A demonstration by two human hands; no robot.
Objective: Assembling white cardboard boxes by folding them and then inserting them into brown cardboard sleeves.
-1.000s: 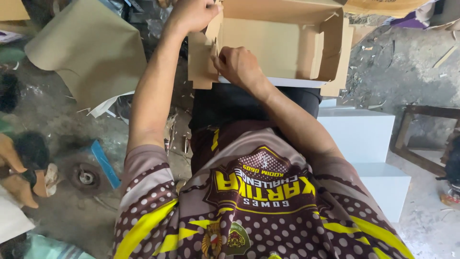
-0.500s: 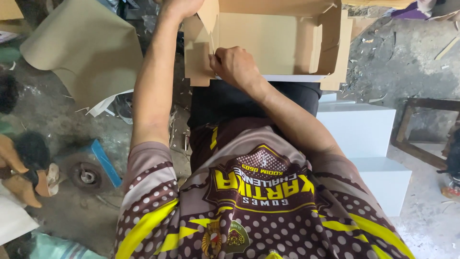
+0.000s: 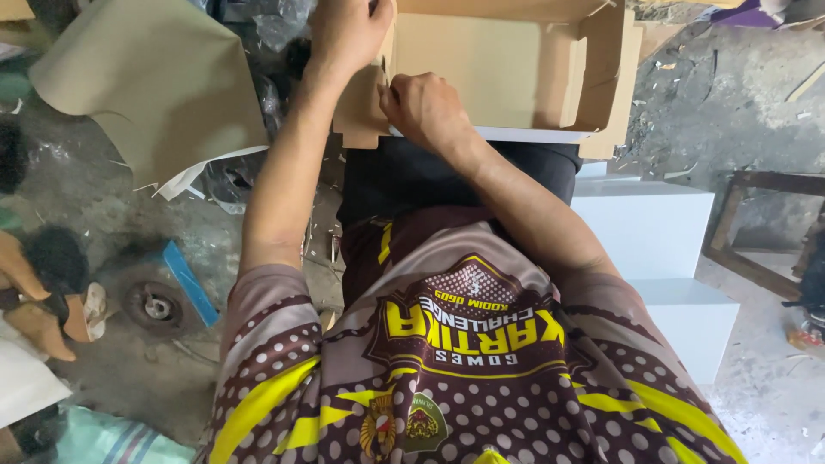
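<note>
At the far left edge, part of another person's foot in a sandal (image 3: 34, 309) is seen on the grey floor (image 3: 112, 378), with a small round metal part (image 3: 155, 305) and a flat blue strip (image 3: 191, 282) just beside it. Higher up, a large tan sheet of cardboard (image 3: 146, 86) is spread over the ground, its white underside curled up at the near edge.

Next to the sheet, the left hand (image 3: 348, 30) is raised at the left corner of an open cardboard box (image 3: 507, 73). Its fingers are curled over the top of the box's left wall, which is gripped between them. The box is held over the lap, against dark trousers (image 3: 404, 176), with its open inside turned toward the camera and its side flaps folded outward. The right hand (image 3: 425, 107) is pressed against the lower left inside corner of the box, with the fingers bent and bunched together on the cardboard fold; whether something small is pinched there cannot be told.

Below the hands, a patterned brown and yellow shirt (image 3: 464, 369) fills the foreground. To the right, two white boxes (image 3: 653, 228) are stacked in steps, and a dark wooden frame (image 3: 765, 223) is seen at the right edge.
</note>
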